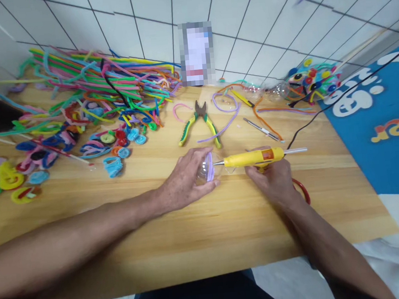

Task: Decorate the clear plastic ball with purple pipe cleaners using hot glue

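1. Left hand (188,178) curls over a clear dome (204,171) resting on the table (207,232). The fingers wrap its far side and the thumb sits on the near side, a closed hold.
2. The dome carries a purple rim (210,166), which shows just past the left fingertips, on the side facing the right hand.
3. Right hand (272,178) grips a yellow glue gun (252,158). The fingers are closed under its body and the gun lies level above the knuckles.
4. The nozzle (218,163) points at the left fingertips and appears to touch the rim. Contact is not certain, as the detail is small there.
5. A black cord (322,111) runs from the gun's rear, away from the right fingers.
6. Pliers (199,121) lie beyond both hands with handles spread, well apart from the fingers.
7. A pile of pipe cleaners (103,83) sits far beyond the left knuckles, with coils (113,166) nearer, left of that hand.
8. A red ring (302,189) lies just beside the right wrist.
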The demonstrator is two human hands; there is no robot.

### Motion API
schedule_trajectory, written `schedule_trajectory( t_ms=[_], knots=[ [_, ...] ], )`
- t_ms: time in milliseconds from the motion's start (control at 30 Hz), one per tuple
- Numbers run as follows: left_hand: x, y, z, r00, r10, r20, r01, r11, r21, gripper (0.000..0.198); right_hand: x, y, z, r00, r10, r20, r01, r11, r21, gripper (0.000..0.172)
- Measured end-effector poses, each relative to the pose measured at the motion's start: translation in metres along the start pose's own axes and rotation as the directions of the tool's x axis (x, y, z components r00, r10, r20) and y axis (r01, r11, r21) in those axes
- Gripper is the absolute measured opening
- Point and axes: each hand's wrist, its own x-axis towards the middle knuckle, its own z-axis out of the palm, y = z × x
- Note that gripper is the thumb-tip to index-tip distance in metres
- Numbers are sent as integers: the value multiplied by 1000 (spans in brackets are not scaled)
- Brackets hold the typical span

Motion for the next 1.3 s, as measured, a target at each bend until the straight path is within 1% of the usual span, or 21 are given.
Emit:
schedule_trajectory(
  t_ms=[167,367,567,700,800,1100,1300],
  knots=[
    [-1,-2,2,999,17,-29,-17,1000,-17,77,0,0,-2,1000,-19,5,19,1000,23,19],
    [-1,-4,4,999,24,-29,-24,1000,-16,77,0,-4,-1,1000,11,19,-11,1000,9,19],
    [-1,-3,3,1000,16,-23,-16,1000,-3,78,0,-4,-2,1000,2,10,-2,1000,19,14],
    [0,-2,2,999,21,-27,-21,1000,-3,78,0,-5,-3,1000,-13,22,12,1000,29,18],
    [0,-2,2,999,33,-27,-33,999,-7,78,0,-6,-3,999,-33,8,33,999,25,19],
    [0,-2,1,1000,19,-10,-18,1000,13,76,0,-3,-3,1000,11,-10,-11,1000,-22,18],
    [-1,-2,2,1000,11,-25,-11,1000,-11,78,1,-5,-2,1000,-8,5,8,1000,-2,21]
  ],
)
